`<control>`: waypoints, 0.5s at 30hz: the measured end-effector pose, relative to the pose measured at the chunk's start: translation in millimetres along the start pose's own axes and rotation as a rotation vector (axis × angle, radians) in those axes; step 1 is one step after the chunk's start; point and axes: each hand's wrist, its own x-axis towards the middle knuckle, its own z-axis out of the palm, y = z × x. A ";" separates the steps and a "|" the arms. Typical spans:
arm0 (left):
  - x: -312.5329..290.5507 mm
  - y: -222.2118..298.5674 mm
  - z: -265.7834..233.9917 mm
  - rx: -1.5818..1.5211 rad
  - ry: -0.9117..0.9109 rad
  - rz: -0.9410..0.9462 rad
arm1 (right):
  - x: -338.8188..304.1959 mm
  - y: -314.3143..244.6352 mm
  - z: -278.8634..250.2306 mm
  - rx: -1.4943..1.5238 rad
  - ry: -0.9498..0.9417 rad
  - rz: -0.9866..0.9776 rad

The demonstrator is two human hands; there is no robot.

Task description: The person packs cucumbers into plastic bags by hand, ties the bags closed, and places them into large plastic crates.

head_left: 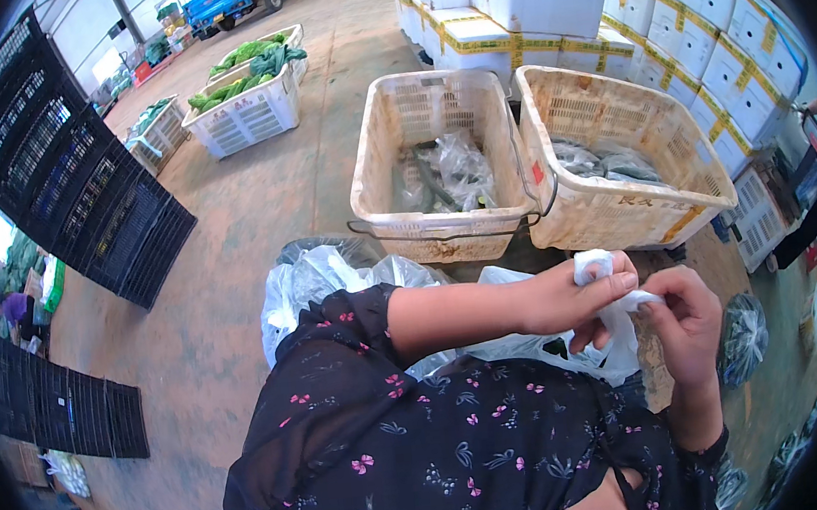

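My left hand is closed on the gathered neck of a thin white plastic bag, and a bunched end sticks up above its thumb. Facing it, my right hand pinches a twisted strip of the same bag between thumb and fingers. The bag hangs below my hands, in front of my body; its contents are mostly hidden. More clear plastic bags lie bunched on the floor to the left of it, partly behind my left arm.
Two dirty white crates, one with bagged green vegetables, another with filled bags, stand ahead. White foam boxes are stacked behind. Black crates stand left; a white crate of leafy greens lies farther off. Bundled bags lie right.
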 end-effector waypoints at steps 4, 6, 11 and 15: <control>-8.9 3.8 -7.0 -0.022 -0.061 -0.034 | -3.7 -24.0 3.8 -0.318 -0.074 -0.631; -12.0 4.5 -8.1 0.069 -0.051 -0.108 | 1.4 -34.4 4.4 -0.327 -0.244 -0.781; -6.1 -12.2 -2.7 0.686 -0.018 0.558 | 15.4 -1.1 31.6 0.583 -0.121 0.045; 12.2 -4.5 -16.2 1.375 0.140 1.076 | 32.8 40.5 35.5 0.576 -0.290 0.295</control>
